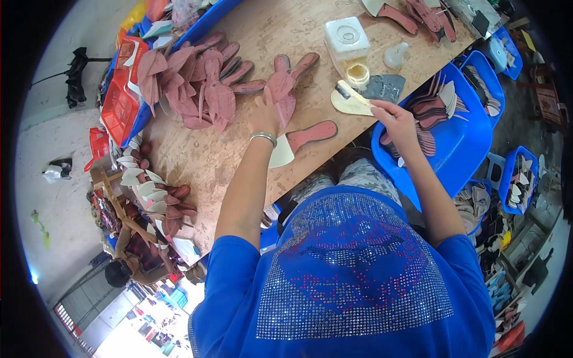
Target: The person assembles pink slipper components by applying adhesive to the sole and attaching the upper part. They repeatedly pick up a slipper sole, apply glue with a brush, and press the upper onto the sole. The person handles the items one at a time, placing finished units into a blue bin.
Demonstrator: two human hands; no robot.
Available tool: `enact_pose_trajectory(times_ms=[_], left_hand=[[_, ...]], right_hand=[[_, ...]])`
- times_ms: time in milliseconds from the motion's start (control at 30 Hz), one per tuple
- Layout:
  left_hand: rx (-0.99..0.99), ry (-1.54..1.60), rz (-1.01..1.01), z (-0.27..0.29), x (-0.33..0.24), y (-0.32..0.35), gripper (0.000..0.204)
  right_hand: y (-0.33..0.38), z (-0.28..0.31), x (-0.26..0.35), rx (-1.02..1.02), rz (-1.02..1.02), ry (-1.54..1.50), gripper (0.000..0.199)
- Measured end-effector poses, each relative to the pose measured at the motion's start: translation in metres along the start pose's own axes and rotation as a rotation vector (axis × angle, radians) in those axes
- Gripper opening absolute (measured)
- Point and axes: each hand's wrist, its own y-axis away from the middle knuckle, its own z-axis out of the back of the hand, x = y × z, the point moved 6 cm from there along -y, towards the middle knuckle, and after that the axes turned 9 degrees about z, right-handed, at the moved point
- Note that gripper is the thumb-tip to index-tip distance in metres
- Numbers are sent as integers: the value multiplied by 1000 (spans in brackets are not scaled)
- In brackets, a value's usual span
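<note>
Brown, scuffed surface (200,156) spreads before me, red pieces (179,77) heaped at its far left. My right hand (395,122) pinches a pale-handled brush (353,96) over a cream piece (346,106); my left hand (264,117), fingers loosely extended, lies beside overlapping red soles (285,89).

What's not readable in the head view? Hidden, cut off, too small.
Head view:
- Rear end of the brush: hidden by the right hand.
- Whether the left hand grips or just touches the pink piece beside it: its own back hides the palm.
- Far end of the white-and-pink piece up top: cut off by the upper edge.
- What the co-worker handles: too small.
</note>
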Motion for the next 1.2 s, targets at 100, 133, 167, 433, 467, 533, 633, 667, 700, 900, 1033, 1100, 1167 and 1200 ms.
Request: enact_pose_trajectory(times_ms=[100, 133, 167, 433, 467, 533, 633, 667, 700, 900, 1033, 1100, 1167, 1200], left_hand=[[-13, -21, 0, -29, 21, 6, 66], [-55, 28, 6, -35, 28, 14, 69], [-97, 77, 16, -41, 35, 24, 72], [235, -195, -273, -68, 31, 113, 77], [229, -162, -270, -79, 39, 113, 75], [221, -61, -353, -75, 37, 112, 73], [194, 14, -445, -67, 38, 115, 62], [182, 27, -471, -64, 38, 117, 56], [129, 42, -513, -58, 39, 118, 50], [17, 407, -550, -6, 30, 120, 22], [290, 815, -264, -5, 17, 128, 18], [494, 1059, -95, -18, 3, 133, 21], [644, 1298, 20, -35, -14, 136, 25], [672, 1366, 88, -35, -23, 137, 26]], right_hand=[[2, 22, -35, -38, -117, -7, 30], [-1, 29, -41, -57, -87, 52, 31], [-3, 35, -46, -72, -56, 112, 31], [-67, 38, -35, 17, 194, 856, 29], [-76, 29, -29, 35, 253, 894, 28], [-90, 20, -26, 59, 360, 989, 25], [-108, 4, -30, 161, 367, 1136, 25], [-112, 0, -31, 181, 380, 1171, 24], [-115, -6, -31, 204, 396, 1204, 23], [-117, -9, -28, 226, 487, 1219, 19], [-93, 0, -26, 197, 575, 1214, 18], [-78, 7, -31, 166, 552, 1195, 17], [-63, 15, -37, 115, 539, 1105, 16], [-56, 21, -38, 72, 529, 1027, 17]])
